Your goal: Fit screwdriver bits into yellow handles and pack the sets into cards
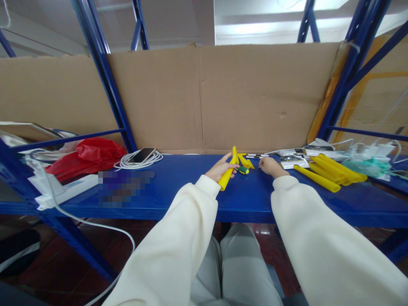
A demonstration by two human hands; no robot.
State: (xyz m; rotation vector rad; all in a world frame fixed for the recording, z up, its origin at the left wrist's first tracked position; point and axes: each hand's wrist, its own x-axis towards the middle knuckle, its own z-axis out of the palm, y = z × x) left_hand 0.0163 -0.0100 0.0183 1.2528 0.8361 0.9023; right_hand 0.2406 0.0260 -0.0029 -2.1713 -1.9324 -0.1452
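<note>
My left hand [220, 167] is closed around a long yellow tube-like piece [227, 178], which is tilted above the blue shelf [191, 191]. Right beside its fingers is a green and yellow handle [243, 170], looking like a screwdriver's; whether the hand touches it I cannot tell. Smaller yellow pieces [244, 160] lie just behind. My right hand [270, 167] is closed with its fingertips pinched together, low over the shelf; anything between them is too small to make out. Thin black and white items [256, 156] lie behind the gap between my hands.
Several yellow tubes [318, 178] lie at the right, by small packets [293, 161] and a green plastic bag [366, 166]. At the left are a phone [142, 155] on a coiled white cable [124, 162], a red bag [92, 155] and a white power strip [76, 189]. Cardboard [255, 97] stands behind.
</note>
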